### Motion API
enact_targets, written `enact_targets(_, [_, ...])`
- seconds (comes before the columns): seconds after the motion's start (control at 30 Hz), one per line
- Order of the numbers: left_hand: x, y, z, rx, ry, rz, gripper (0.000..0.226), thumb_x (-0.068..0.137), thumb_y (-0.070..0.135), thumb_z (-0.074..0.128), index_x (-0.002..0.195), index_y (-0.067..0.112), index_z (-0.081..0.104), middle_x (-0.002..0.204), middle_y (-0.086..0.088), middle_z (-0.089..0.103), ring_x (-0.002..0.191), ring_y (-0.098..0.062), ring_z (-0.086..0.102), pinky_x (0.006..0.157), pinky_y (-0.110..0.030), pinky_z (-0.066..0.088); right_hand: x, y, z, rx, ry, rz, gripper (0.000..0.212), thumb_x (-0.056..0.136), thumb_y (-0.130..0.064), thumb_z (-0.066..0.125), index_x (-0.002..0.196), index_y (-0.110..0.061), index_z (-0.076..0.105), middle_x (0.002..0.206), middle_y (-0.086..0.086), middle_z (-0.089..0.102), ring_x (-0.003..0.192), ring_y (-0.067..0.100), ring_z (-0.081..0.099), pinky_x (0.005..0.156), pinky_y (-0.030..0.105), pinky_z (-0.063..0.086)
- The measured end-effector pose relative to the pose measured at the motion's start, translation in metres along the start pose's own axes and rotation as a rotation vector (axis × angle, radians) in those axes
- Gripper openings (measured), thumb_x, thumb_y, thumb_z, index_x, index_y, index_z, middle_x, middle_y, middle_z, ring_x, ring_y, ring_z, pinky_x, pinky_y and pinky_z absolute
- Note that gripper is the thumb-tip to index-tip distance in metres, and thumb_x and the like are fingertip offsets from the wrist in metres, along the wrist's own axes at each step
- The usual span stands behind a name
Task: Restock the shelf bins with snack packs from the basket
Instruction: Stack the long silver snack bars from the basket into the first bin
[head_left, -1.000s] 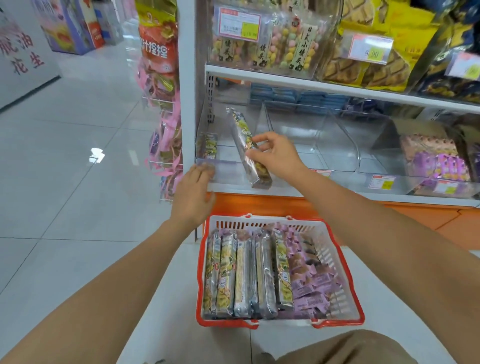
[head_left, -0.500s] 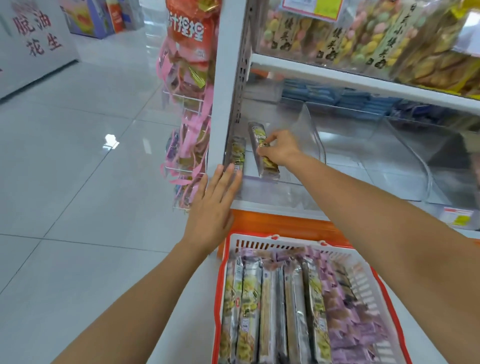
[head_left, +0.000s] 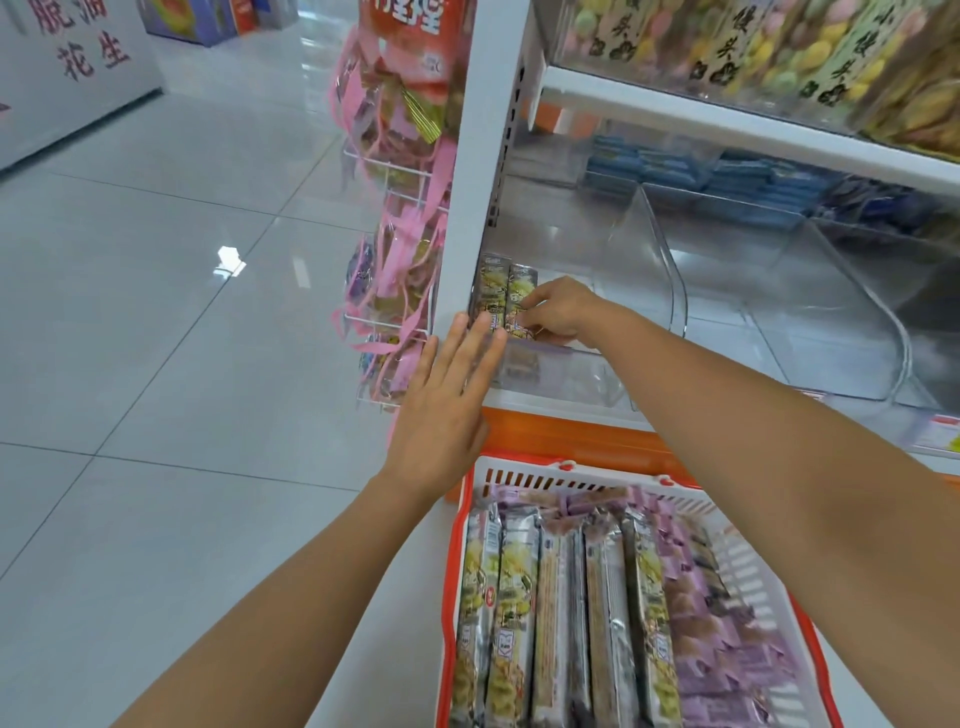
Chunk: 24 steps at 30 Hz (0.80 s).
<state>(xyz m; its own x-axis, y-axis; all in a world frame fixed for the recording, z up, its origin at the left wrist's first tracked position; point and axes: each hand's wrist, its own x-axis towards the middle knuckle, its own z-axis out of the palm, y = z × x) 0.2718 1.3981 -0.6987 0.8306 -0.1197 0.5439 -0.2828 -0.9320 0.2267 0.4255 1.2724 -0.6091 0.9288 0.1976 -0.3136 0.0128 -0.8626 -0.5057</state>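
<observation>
My right grip (head_left: 553, 314) is narrow, fingers curled onto the lower end of a snack pack (head_left: 521, 291) at the front left corner of the clear bin (head_left: 582, 376). That pack touches a second pack (head_left: 490, 286) along the bin's left edge. My left grip (head_left: 447, 395) is wide, with straight fingers on the bin's front wall. Below the shelf edge, the red basket (head_left: 519, 462) holds long packs (head_left: 511, 623) and purple packs (head_left: 727, 649).
</observation>
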Motion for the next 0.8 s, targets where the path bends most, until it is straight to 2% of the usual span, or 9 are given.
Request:
enact_targets(0.07, [0.000,0.001,-0.002,0.005,-0.021,-0.014,0.092,0.077,0.001,0.067,0.157,0.012,0.021,0.165,-0.009,0.013,0.153,-0.027,0.002,0.123,-0.038,-0.006,-0.002,0.003,-0.003,0.044,-0.081,0.023,0.041,0.095,-0.016,0.062,0.135,-0.011,0.054,0.122,0.010,0.063,0.100,0.023,0.063,0.081,0.031,0.053])
enact_targets(0.1, [0.000,0.002,-0.002,0.005,-0.032,-0.021,0.092,0.078,0.001,0.066,0.157,0.013,0.020,0.165,-0.009,0.013,0.153,-0.027,0.002,0.123,-0.038,-0.006,-0.004,0.005,-0.003,0.041,-0.118,0.033,0.045,0.097,-0.015,0.059,0.140,-0.012,0.048,0.125,0.010,0.061,0.102,0.022,0.060,0.080,0.030,0.050])
enact_targets(0.2, [-0.001,0.005,-0.006,0.007,-0.069,-0.040,0.093,0.080,0.002,0.064,0.158,0.015,0.016,0.165,-0.008,0.009,0.153,-0.026,-0.001,0.123,-0.039,-0.004,-0.011,0.006,-0.004,0.003,-0.146,0.011,0.051,0.100,-0.017,0.052,0.148,-0.014,0.038,0.147,0.009,0.044,0.127,0.026,0.047,0.100,0.035,0.044])
enact_targets(0.3, [-0.002,0.009,-0.011,0.006,-0.113,-0.054,0.093,0.081,0.003,0.063,0.158,0.015,0.012,0.166,-0.007,0.004,0.153,-0.026,-0.003,0.123,-0.044,0.002,-0.019,0.004,-0.005,0.034,0.008,-0.070,0.050,0.098,-0.019,0.055,0.145,-0.011,0.042,0.151,0.010,0.040,0.135,0.026,0.041,0.109,0.033,0.036])
enact_targets(0.37, [-0.004,0.013,-0.016,0.009,-0.137,-0.066,0.093,0.081,0.004,0.063,0.158,0.013,0.012,0.166,-0.009,0.002,0.153,-0.028,-0.002,0.122,-0.043,0.000,-0.030,0.004,-0.008,0.095,0.149,-0.152,0.041,0.096,-0.018,0.057,0.136,-0.011,0.052,0.137,0.011,0.054,0.124,0.025,0.053,0.103,0.031,0.041])
enact_targets(0.47, [-0.016,0.023,-0.016,0.016,-0.154,-0.087,0.090,0.083,0.006,0.065,0.157,0.008,0.015,0.165,-0.014,0.005,0.152,-0.033,0.005,0.121,-0.043,-0.002,-0.061,0.008,-0.008,0.228,0.305,-0.280,0.024,0.094,-0.015,0.056,0.117,-0.015,0.064,0.105,0.007,0.066,0.095,0.022,0.064,0.082,0.031,0.050])
enact_targets(0.6, [-0.045,0.038,-0.007,-0.024,-0.189,-0.123,0.091,0.080,0.007,0.067,0.156,0.002,0.016,0.162,-0.022,0.013,0.149,-0.039,0.015,0.117,-0.057,0.027,-0.113,0.028,0.008,0.287,0.404,-0.410,0.014,0.093,-0.014,0.057,0.100,-0.018,0.068,0.077,-0.006,0.061,0.069,0.020,0.064,0.067,0.033,0.053])
enact_targets(0.73, [-0.090,0.051,0.011,-0.017,-0.363,-0.173,0.090,0.082,0.014,0.070,0.157,0.009,0.019,0.161,-0.023,0.018,0.146,-0.042,0.024,0.114,-0.056,0.032,-0.150,0.066,0.039,0.218,0.354,-0.359,0.012,0.094,-0.015,0.056,0.102,-0.015,0.066,0.073,-0.014,0.057,0.061,0.006,0.057,0.063,0.030,0.052])
enact_targets(0.8, [-0.110,0.061,0.017,-0.001,-0.535,-0.234,0.084,0.092,0.020,0.060,0.158,0.018,0.008,0.164,-0.017,0.005,0.150,-0.038,0.012,0.120,-0.051,0.021,-0.162,0.091,0.060,0.116,0.281,-0.255,0.017,0.093,-0.016,0.058,0.109,-0.014,0.063,0.087,-0.005,0.066,0.074,0.011,0.063,0.072,0.035,0.055])
